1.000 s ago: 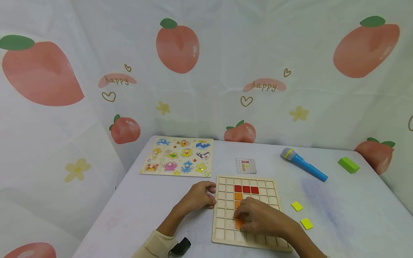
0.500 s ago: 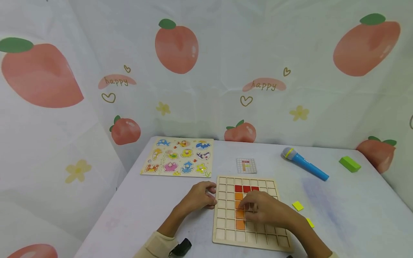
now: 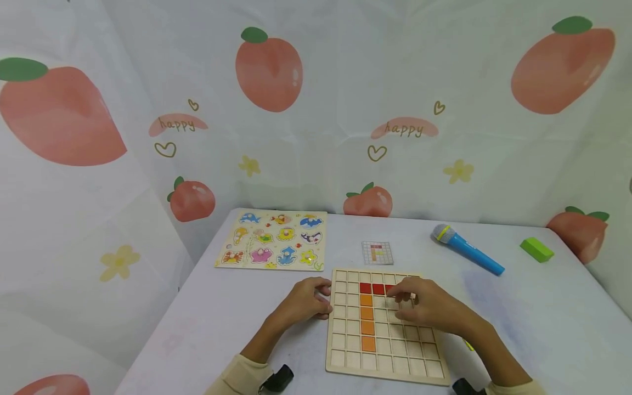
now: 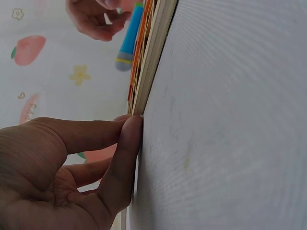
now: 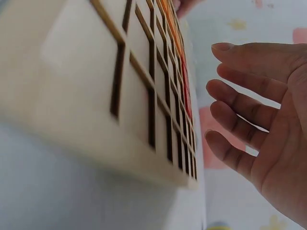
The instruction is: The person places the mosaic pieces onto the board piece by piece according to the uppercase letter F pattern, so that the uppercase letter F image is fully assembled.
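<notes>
A wooden grid board (image 3: 352,359) lies flat on the table. Several orange tiles (image 3: 367,327) form a column in it, topped by a row of red tiles (image 3: 378,288) whose right end is partly covered by my right hand. At the board's left edge, my left hand (image 3: 303,300) holds the rim; its thumb (image 4: 130,134) and a finger come together there in the left wrist view. My right hand (image 3: 434,306) hovers over the upper right of the grid. Its fingers (image 5: 230,91) are loosely bent, apart from the thumb, with nothing between them.
A small pattern card (image 3: 377,253) lies behind the board. Back left is a sea-animal knob puzzle (image 3: 271,241). A blue toy microphone (image 3: 469,249) and a green block (image 3: 536,250) lie at the right. A yellow tile (image 3: 468,345) peeks out beside the right forearm.
My right hand has lifted off the orange column and moved up and to the right, uncovering the orange tiles. The left hand stays at the board's edge.
</notes>
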